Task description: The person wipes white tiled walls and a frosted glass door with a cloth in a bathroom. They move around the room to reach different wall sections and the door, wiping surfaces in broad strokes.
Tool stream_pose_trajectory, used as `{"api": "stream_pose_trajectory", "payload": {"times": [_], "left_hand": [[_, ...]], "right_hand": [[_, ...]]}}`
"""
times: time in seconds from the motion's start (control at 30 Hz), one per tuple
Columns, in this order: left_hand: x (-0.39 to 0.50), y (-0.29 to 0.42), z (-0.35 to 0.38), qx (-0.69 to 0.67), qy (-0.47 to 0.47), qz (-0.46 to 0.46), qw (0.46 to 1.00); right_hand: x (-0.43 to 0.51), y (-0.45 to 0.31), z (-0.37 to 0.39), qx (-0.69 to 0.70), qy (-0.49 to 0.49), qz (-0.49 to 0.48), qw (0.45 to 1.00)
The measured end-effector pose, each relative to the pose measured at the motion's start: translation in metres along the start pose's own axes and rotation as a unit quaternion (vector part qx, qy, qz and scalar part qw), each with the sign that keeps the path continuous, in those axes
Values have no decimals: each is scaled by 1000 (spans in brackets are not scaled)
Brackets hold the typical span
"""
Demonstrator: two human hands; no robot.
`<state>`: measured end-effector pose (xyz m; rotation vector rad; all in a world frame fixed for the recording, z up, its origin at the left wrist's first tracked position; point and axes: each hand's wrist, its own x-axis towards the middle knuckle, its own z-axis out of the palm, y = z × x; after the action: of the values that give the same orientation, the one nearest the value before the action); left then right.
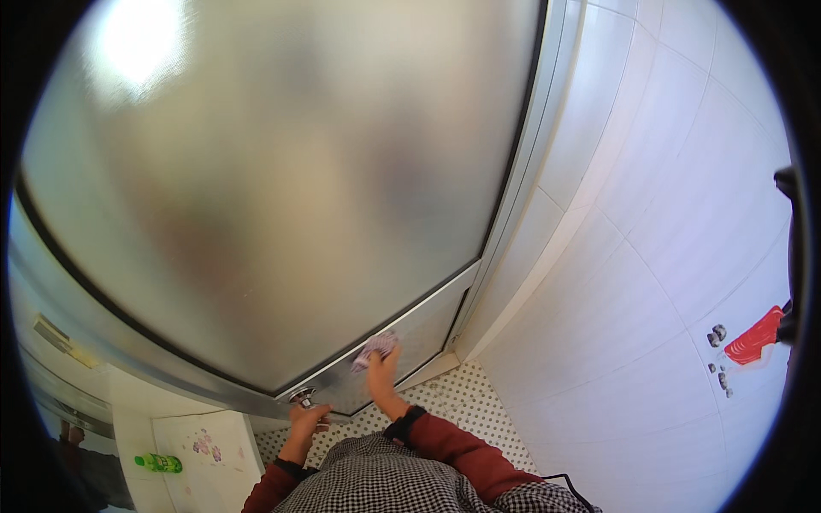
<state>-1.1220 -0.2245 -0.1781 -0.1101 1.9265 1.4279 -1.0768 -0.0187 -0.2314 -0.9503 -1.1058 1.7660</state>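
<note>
A framed door with a large frosted glass pane (333,192) stands in front of me. My right hand (383,372) holds a crumpled, striped pinkish cloth (376,351) against the lower part of the door, just beneath the metal crossbar. At the door's left edge my left hand (309,423) is beside the round metal door knob (303,396), touching or partly around it; its fingers are partly bent, and the exact grip is not clear.
White tiled wall (628,308) rises at the right, with a red decoration (753,336) on it. A green bottle (159,463) lies or stands on a flower-patterned white surface (211,442) at lower left. Dotted floor tiles (478,404) show below the door.
</note>
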Motion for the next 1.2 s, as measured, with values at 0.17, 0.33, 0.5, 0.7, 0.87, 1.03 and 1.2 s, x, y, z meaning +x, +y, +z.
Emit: {"api": "stream_pose_trajectory", "payload": {"times": [0.17, 0.33, 0.5, 0.7, 0.87, 1.03, 1.2], "left_hand": [[-1, -5, 2, -4, 18, 17, 1000], [-6, -5, 7, -11, 39, 19, 999], [-7, -4, 8, -7, 56, -16, 998], [-5, 1, 10, -9, 80, -31, 996], [-6, 6, 14, 12, 75, -17, 997], [-14, 5, 19, 16, 96, 5, 995], [-16, 7, 20, 15, 109, -7, 994]], "right_hand": [[162, -64, -56, -111, 192, -213, 952], [286, -89, -110, 24, 249, -174, 952], [200, 16, -58, 78, 207, -75, 972], [-22, 60, -7, 355, -230, 460, 781], [-7, 38, -16, 206, -326, 229, 894], [137, 0, -92, 311, -10, 308, 899], [252, -105, -135, 184, 131, -6, 974]]}}
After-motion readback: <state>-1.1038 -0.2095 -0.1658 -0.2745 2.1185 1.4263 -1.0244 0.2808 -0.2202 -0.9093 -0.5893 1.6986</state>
